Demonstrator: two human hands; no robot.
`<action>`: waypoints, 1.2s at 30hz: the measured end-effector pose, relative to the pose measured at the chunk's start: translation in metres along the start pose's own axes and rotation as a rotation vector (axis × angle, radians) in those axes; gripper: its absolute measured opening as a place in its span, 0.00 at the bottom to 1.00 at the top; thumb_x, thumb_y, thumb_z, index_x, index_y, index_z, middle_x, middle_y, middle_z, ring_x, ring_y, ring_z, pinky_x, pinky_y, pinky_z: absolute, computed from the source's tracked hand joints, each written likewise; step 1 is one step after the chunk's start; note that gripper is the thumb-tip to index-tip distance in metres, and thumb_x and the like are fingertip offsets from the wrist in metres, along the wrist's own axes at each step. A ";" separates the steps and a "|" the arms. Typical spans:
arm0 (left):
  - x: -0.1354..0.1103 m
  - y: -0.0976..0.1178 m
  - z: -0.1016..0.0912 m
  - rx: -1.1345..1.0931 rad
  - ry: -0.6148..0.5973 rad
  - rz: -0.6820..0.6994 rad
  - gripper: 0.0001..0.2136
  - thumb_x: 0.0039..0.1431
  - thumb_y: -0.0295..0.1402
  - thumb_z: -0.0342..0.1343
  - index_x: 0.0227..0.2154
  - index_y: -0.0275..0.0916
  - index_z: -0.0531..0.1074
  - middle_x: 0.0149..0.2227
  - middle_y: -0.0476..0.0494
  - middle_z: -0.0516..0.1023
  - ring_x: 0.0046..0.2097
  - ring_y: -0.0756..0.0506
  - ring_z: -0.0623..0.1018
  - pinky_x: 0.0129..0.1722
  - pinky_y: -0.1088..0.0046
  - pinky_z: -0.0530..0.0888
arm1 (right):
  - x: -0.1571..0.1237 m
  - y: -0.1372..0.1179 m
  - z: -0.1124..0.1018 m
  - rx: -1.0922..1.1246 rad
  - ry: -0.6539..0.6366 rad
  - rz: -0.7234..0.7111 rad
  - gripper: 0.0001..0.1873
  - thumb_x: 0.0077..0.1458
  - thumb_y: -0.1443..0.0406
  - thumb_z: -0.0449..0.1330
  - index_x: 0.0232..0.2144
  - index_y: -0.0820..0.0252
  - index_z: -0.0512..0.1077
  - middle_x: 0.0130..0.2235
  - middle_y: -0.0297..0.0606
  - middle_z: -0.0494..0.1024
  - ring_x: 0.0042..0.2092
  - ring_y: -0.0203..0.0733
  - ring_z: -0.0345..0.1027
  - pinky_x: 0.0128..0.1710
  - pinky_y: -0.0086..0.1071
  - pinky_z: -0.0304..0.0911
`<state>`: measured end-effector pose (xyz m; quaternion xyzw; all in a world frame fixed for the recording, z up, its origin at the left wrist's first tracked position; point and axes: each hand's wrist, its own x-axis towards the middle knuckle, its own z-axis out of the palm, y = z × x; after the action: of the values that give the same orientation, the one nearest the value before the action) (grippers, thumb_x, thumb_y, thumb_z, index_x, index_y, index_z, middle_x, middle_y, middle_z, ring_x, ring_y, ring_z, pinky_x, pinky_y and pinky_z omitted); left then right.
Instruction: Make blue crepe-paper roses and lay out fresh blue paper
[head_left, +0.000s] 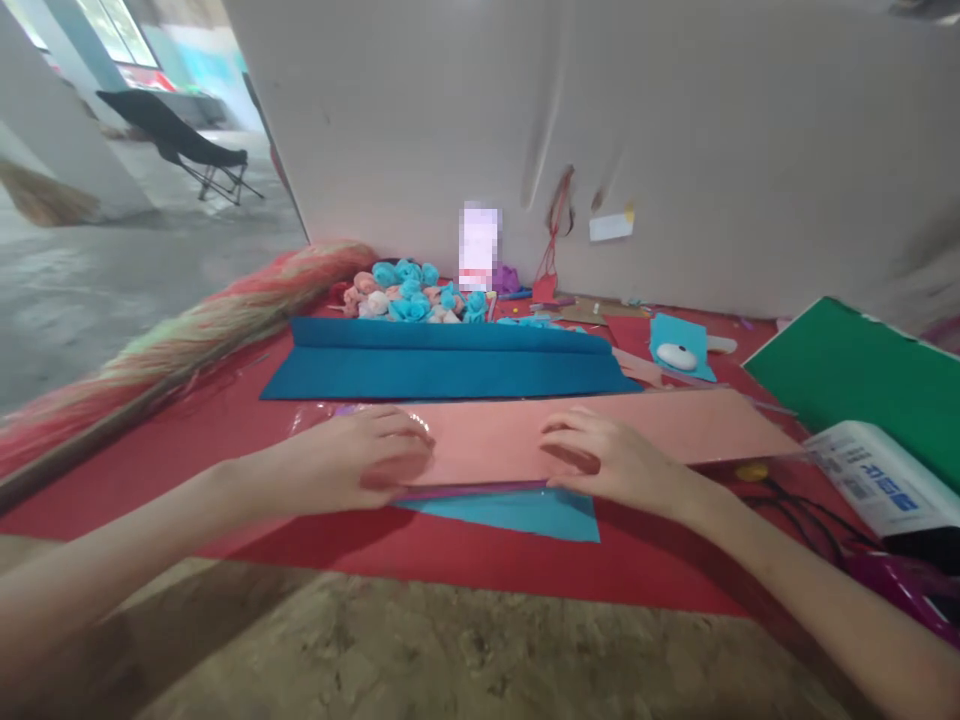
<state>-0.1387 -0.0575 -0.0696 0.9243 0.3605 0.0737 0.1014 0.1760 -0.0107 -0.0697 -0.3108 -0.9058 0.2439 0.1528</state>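
A long salmon-pink sheet of paper (487, 440) lies crosswise in front of me, apparently in a clear plastic sleeve. My left hand (379, 455) rests at its left part, fingers curled over the top and thumb by the near edge. Further right, my right hand (589, 450) has curved fingers on the same sheet, its thumb at the near edge too. Both hands appear to grip it, though the fingertips are partly hidden. Under its near side, a light blue paper piece (525, 515) sticks out. Just behind lies a dark blue paper strip (450, 370) with a crease along it.
Blue, pink and white paper roses (409, 290) are heaped at the back before a lit phone (480, 245). A white oval object (676, 356) sits on blue paper. At right are a green board (862, 380) and a white package (862, 480). Fringed bundle (225, 310) along the left.
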 end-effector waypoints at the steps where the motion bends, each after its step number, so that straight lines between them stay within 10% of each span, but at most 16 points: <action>1: 0.001 -0.002 0.001 -0.023 -0.007 0.026 0.14 0.55 0.28 0.49 0.45 0.41 0.70 0.47 0.43 0.73 0.52 0.45 0.68 0.52 0.70 0.64 | 0.002 0.001 -0.002 -0.049 -0.024 -0.029 0.14 0.47 0.57 0.61 0.36 0.56 0.73 0.44 0.42 0.72 0.46 0.48 0.64 0.45 0.42 0.58; 19: 0.016 -0.020 -0.026 -0.340 -0.095 -0.124 0.13 0.59 0.38 0.47 0.42 0.43 0.73 0.46 0.49 0.75 0.47 0.46 0.73 0.44 0.75 0.68 | 0.026 0.018 -0.013 -0.281 -0.105 -0.173 0.14 0.58 0.60 0.50 0.32 0.57 0.74 0.37 0.38 0.77 0.39 0.41 0.70 0.36 0.32 0.61; 23: -0.007 -0.016 -0.032 -0.214 0.123 -0.347 0.14 0.60 0.37 0.43 0.42 0.38 0.69 0.47 0.44 0.73 0.47 0.46 0.72 0.46 0.71 0.68 | 0.019 0.013 -0.009 -0.272 -0.115 -0.200 0.12 0.58 0.63 0.50 0.32 0.58 0.73 0.38 0.39 0.76 0.39 0.40 0.69 0.37 0.31 0.61; 30: -0.055 -0.015 0.001 -0.110 0.276 -0.553 0.10 0.56 0.35 0.46 0.31 0.36 0.71 0.36 0.44 0.75 0.38 0.45 0.74 0.39 0.71 0.70 | 0.041 -0.030 -0.001 -0.292 -0.170 -0.275 0.12 0.59 0.65 0.49 0.32 0.58 0.73 0.38 0.39 0.75 0.39 0.41 0.67 0.35 0.33 0.61; 36: -0.075 0.006 0.023 -0.079 0.355 -0.659 0.10 0.55 0.34 0.48 0.39 0.37 0.67 0.39 0.42 0.74 0.43 0.43 0.72 0.45 0.64 0.68 | 0.117 -0.082 0.053 -0.134 -0.168 -0.490 0.12 0.59 0.69 0.48 0.43 0.62 0.68 0.46 0.40 0.72 0.45 0.42 0.61 0.45 0.35 0.60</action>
<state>-0.1846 -0.1158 -0.0950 0.7270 0.6473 0.2100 0.0914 0.0246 -0.0112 -0.0548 -0.0704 -0.9777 0.1643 0.1105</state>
